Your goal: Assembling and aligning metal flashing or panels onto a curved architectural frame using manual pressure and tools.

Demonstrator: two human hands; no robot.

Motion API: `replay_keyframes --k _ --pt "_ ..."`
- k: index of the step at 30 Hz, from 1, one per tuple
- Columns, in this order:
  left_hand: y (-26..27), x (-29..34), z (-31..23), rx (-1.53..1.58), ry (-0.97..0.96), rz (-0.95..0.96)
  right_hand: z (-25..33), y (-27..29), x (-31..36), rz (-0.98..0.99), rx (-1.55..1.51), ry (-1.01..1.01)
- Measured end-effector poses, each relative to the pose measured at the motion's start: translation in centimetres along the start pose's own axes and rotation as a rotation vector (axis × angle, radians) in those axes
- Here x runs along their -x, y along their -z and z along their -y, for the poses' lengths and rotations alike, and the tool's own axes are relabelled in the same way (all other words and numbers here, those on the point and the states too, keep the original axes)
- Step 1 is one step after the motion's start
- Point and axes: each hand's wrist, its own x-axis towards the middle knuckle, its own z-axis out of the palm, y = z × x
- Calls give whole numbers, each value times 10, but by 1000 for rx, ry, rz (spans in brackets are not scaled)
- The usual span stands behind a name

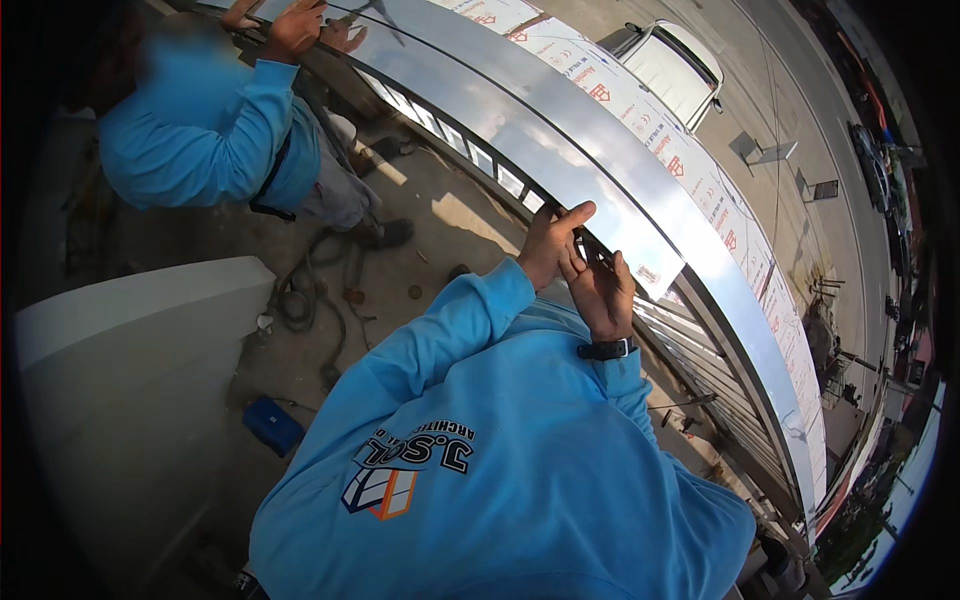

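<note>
Detail between left hand [549,245] and right hand [605,297], at near edge of metal panel [535,140]: too dark to tell. Panel's far end cut off above. Co-worker's head [188,62] blurred.

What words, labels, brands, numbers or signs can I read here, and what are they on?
I won't copy wording or brands, but writing shows here:
Blue shirt: bold dark lettering, upside down in the picture, with a blue, white and orange emblem.
White printed covering: repeated red house-shaped marks and lettering; its smaller print is too small to read.
Shiny metal panel: a small label, too small to read.
</note>
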Motion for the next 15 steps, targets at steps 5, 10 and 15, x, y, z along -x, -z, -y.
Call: replay_keyframes --k 5,10,15 --pt "-8 -5 17 58 -213 19 19 -8 9 -79 158 -270" --pt "-25 -4 24 96 -336 -58 54 -46 28 -61 236 -468" --pt "-27 -8 39 232 -407 -27 121 -103 47 575 685 -680"
